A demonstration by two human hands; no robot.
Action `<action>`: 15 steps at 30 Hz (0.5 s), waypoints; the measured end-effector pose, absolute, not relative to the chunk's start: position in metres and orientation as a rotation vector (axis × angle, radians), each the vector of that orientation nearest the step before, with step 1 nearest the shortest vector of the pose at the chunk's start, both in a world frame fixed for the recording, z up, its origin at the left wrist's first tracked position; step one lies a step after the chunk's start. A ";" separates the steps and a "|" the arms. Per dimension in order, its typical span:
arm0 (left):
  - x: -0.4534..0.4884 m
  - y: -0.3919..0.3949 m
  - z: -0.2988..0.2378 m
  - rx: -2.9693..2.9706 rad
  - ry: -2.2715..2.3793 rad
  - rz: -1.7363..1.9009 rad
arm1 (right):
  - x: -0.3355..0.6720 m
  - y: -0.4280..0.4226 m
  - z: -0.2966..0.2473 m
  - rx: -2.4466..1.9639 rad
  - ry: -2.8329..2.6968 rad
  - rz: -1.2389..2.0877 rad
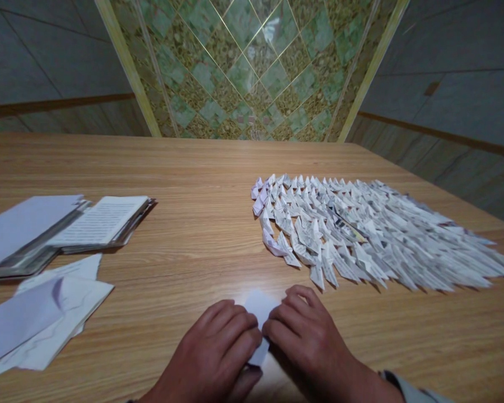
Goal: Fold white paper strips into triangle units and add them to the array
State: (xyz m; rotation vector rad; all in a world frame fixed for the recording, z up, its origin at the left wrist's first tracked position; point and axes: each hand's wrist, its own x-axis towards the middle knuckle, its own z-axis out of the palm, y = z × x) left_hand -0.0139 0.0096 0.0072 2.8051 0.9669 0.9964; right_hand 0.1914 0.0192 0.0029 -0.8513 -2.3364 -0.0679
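A small pale folded piece of paper [261, 307] is between my two hands at the near edge of the table. My left hand [219, 348] is closed, its curled fingers gripping the paper's left side. From the right, my right hand [306, 331] pinches the same piece, its fingers bent and pressed together. Both hands almost meet over the middle of the paper, hiding part of it. Beyond my right hand stand many folded paper boats [319, 224] in dense rows, most of them printed, a few plain lilac ones at the left end.
At the left lie a stack of pale lilac paper [29, 226] and a stack of printed sheets [103, 224]. Loose torn sheets [71, 305] lie nearer, partly overlapping. The wooden table [193, 184] reaches back towards a green tiled wall [252, 67].
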 end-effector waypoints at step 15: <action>-0.025 0.019 0.002 2.584 1.075 0.922 | 0.199 0.020 0.010 -0.973 -2.291 0.362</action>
